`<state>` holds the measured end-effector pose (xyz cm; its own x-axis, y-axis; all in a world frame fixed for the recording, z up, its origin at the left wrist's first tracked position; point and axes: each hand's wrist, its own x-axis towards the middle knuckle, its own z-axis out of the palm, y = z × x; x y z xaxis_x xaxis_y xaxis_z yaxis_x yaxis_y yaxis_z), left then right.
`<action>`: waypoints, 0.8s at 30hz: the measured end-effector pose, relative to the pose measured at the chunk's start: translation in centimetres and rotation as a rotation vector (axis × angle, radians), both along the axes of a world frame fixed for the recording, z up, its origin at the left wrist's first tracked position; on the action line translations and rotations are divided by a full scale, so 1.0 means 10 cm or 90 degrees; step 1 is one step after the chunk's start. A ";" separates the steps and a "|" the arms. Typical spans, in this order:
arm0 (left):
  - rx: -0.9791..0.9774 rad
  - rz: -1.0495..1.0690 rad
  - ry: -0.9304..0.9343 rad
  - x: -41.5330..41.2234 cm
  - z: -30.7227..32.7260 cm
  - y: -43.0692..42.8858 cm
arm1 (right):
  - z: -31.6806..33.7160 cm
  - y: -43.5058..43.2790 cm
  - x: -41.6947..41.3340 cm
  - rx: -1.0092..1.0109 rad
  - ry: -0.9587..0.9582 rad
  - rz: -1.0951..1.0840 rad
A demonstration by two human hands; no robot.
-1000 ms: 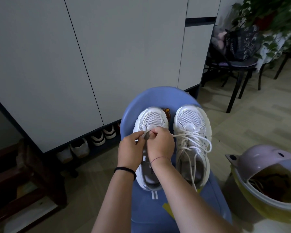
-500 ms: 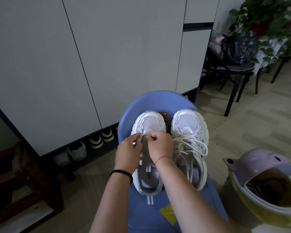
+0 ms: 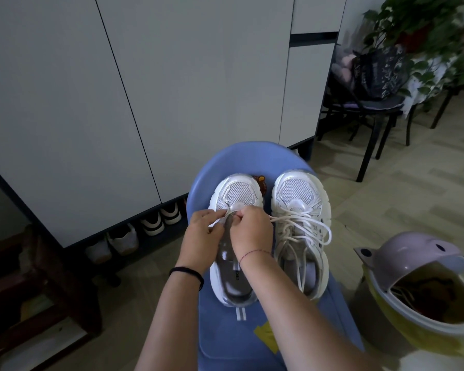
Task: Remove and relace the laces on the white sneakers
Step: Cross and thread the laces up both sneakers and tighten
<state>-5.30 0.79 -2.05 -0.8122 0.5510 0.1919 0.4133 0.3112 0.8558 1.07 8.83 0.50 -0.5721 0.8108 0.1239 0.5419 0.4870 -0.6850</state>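
Observation:
Two white sneakers stand side by side on a blue stool (image 3: 212,167), toes pointing away from me. The left sneaker (image 3: 237,192) has its tongue area open and almost no lacing. Over its lowest eyelets, my left hand (image 3: 202,236) and my right hand (image 3: 252,231) each pinch a piece of its white lace (image 3: 229,212). From my right hand the lace runs off to the right. The right sneaker (image 3: 298,196) is laced, with loose white loops (image 3: 316,228) lying over its opening.
A white cabinet wall (image 3: 145,89) stands behind the stool, with several shoes (image 3: 150,223) tucked under it. At the right on the floor is a yellow bin with a pink lid (image 3: 413,266). A black chair (image 3: 373,111) and a plant (image 3: 423,28) fill the far right.
Both hands have stayed at the front of the left sneaker, shifting slightly toward the toe as they work the lace. The view has drifted a little.

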 end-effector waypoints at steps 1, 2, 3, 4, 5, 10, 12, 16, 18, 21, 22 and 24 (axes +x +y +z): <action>0.003 0.000 -0.002 0.01 0.00 0.01 | 0.01 0.00 0.00 0.011 -0.008 0.002; 0.001 -0.003 -0.002 0.01 0.00 0.01 | 0.02 -0.01 0.01 0.018 -0.013 0.010; -0.001 -0.005 -0.002 0.02 0.00 0.02 | 0.02 -0.01 0.02 0.024 -0.011 0.018; -0.002 -0.007 -0.003 0.02 0.00 0.02 | 0.02 -0.02 0.02 0.025 -0.003 0.023; -0.002 -0.008 -0.006 0.02 -0.01 0.03 | 0.01 -0.02 0.03 0.020 0.008 0.022; 0.001 -0.013 -0.020 0.05 -0.01 0.05 | -0.09 0.02 0.04 -0.012 0.097 -0.007; 0.001 -0.012 -0.025 0.05 -0.01 0.06 | -0.12 0.02 0.04 -0.019 0.121 -0.007; 0.009 -0.012 -0.015 0.07 -0.01 0.06 | -0.10 0.02 0.04 -0.003 0.104 0.007; 0.013 -0.011 -0.004 0.09 -0.01 0.06 | -0.06 0.03 0.05 0.016 0.067 0.022; 0.012 -0.013 0.016 0.09 0.00 0.05 | -0.02 0.02 0.05 0.061 0.015 0.035; 0.012 -0.014 0.020 0.09 0.00 0.04 | -0.02 0.01 0.04 0.070 0.009 0.034; 0.016 -0.013 0.024 0.10 0.01 0.05 | -0.03 0.01 0.02 0.071 0.004 0.028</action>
